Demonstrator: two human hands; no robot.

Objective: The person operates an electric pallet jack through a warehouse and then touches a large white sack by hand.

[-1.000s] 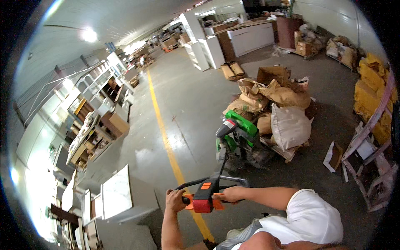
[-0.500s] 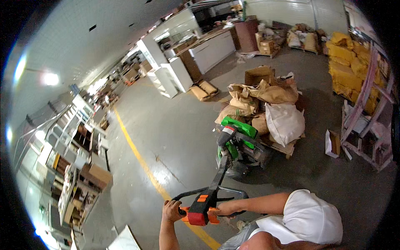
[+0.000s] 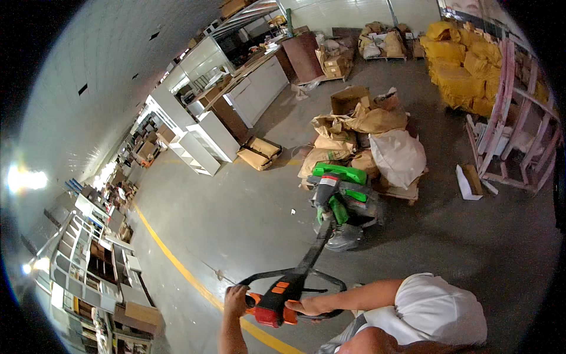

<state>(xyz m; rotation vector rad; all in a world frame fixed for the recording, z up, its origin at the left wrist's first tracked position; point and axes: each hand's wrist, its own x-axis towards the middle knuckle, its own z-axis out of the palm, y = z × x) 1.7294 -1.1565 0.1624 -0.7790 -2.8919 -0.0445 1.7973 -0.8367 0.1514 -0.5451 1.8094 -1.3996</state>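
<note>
My left hand is closed round the left grip of a pallet jack's control handle, which is black and red with orange buttons. On its right grip my right hand is closed too, with its fingers partly hidden behind the handle. A black tiller arm runs from the handle up to the green and black body of the pallet jack. Beyond that body sits a loaded wooden pallet bearing brown sacks, a white sack and an open carton.
A yellow line crosses the grey floor on the left. White cabinets and a flat brown carton stand ahead. Yellow wrapped bundles and a pinkish metal frame are on the right. Shelves and boards line the left side.
The view has swung, so the cabinets, yellow bundles and metal frame now appear farther left. Both hands keep hold of the handle, and the loaded pallet stays in front of the pallet jack's body.
</note>
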